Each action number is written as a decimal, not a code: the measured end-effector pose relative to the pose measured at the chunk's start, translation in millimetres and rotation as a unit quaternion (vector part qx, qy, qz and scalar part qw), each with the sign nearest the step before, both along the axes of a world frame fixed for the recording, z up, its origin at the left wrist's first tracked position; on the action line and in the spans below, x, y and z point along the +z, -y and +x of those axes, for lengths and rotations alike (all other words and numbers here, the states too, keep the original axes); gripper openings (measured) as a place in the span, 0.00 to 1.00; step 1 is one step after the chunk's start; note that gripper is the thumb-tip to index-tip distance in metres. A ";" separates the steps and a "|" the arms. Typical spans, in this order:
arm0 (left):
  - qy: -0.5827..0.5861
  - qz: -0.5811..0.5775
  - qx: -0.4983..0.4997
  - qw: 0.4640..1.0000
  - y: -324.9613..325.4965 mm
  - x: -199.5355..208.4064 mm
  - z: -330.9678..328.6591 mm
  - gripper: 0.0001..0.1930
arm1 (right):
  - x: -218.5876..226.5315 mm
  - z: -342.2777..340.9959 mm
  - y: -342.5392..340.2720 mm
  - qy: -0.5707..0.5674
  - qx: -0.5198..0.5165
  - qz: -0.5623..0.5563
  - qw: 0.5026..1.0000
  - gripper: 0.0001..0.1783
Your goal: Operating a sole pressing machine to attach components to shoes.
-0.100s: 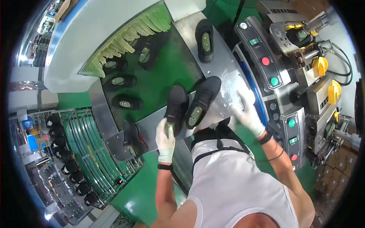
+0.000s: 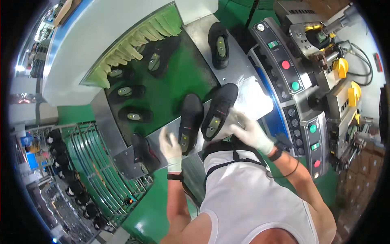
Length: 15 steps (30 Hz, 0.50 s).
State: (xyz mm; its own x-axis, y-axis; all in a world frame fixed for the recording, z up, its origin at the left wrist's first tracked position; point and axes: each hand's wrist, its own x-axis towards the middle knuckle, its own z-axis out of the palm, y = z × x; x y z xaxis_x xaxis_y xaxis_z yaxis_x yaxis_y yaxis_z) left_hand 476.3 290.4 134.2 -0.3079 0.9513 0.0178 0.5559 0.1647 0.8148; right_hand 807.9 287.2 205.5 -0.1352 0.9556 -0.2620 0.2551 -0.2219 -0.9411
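Two black shoes with green lasts inside lie side by side on the metal ledge in front of me, toes pointing away. My left hand, in a white glove, is beside the heel of the left shoe, its fingers apart and empty. At the right shoe, my gloved right hand is close to its right side. Its fingers are spread, with nothing visible in them; whether a fingertip touches the shoe I cannot tell.
Several black shoes, including one low shoe, sit on the green belt under a fringed curtain. Another shoe stands on the ledge at the far right, one at its left end. Machine panels with buttons flank the right; a metal rack stands left.
My right hand has moved left, toward the right shoe. My left hand has come off the left shoe's heel and shifted slightly left.
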 end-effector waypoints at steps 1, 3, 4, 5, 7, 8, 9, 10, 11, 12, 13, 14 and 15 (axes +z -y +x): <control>0.028 0.008 0.020 0.999 -3.9 -12.5 -22.6 0.21 | 5.5 -32.6 -3.5 -0.038 0.010 -0.024 0.999 0.40; 0.092 0.011 0.051 0.994 -8.7 -42.7 -69.3 0.23 | -11.7 -94.0 -9.6 -0.002 0.063 0.043 0.997 0.41; 0.095 -0.028 0.052 0.994 -15.3 -42.9 -79.1 0.23 | -45.1 -116.2 -11.9 0.075 0.108 0.128 0.983 0.42; 0.062 -0.040 0.033 0.997 -17.1 -44.7 -90.2 0.22 | -68.9 -136.2 -16.9 0.107 0.128 0.134 0.977 0.43; 0.037 -0.060 0.001 0.998 -21.4 -41.1 -97.8 0.23 | -133.6 -164.4 -19.3 0.161 0.138 0.132 0.968 0.42; 0.013 -0.062 -0.015 0.998 -19.3 -47.0 -107.3 0.24 | -153.3 -176.5 -24.1 0.199 0.125 0.148 0.961 0.37; 0.035 -0.078 -0.020 0.996 -19.8 -52.4 -111.0 0.24 | -167.7 -180.4 -31.1 0.201 0.112 0.155 0.961 0.34; 0.056 -0.096 -0.028 0.993 -19.3 -53.1 -113.7 0.24 | -174.6 -184.2 -35.9 0.203 0.097 0.160 0.961 0.31; 0.079 -0.111 -0.025 0.990 -19.8 -52.9 -117.5 0.25 | -169.1 -194.0 -47.7 0.156 0.041 0.128 0.979 0.23; 0.085 -0.114 -0.046 0.989 -22.3 -61.4 -124.7 0.25 | -160.6 -202.5 -53.5 0.129 -0.045 0.082 0.987 0.20; 0.090 -0.123 -0.037 0.988 -26.5 -72.2 -131.0 0.24 | -154.9 -207.0 -61.9 0.108 -0.072 0.053 0.990 0.20; 0.092 -0.130 -0.022 0.987 -33.0 -81.6 -135.6 0.24 | -141.8 -209.4 -72.6 0.082 -0.092 0.027 0.992 0.20; 0.088 -0.139 -0.028 0.986 -42.2 -91.6 -139.6 0.21 | -124.8 -208.0 -73.9 0.084 -0.134 -0.018 0.987 0.21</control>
State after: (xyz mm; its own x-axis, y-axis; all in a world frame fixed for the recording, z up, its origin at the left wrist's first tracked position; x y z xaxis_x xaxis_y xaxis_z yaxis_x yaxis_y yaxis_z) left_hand 336.7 332.6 42.6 -0.2307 0.9271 -0.2952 0.4247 0.3690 0.8267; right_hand 599.9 361.0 80.7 0.1698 0.9407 -0.2938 0.3347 -0.3354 -0.8806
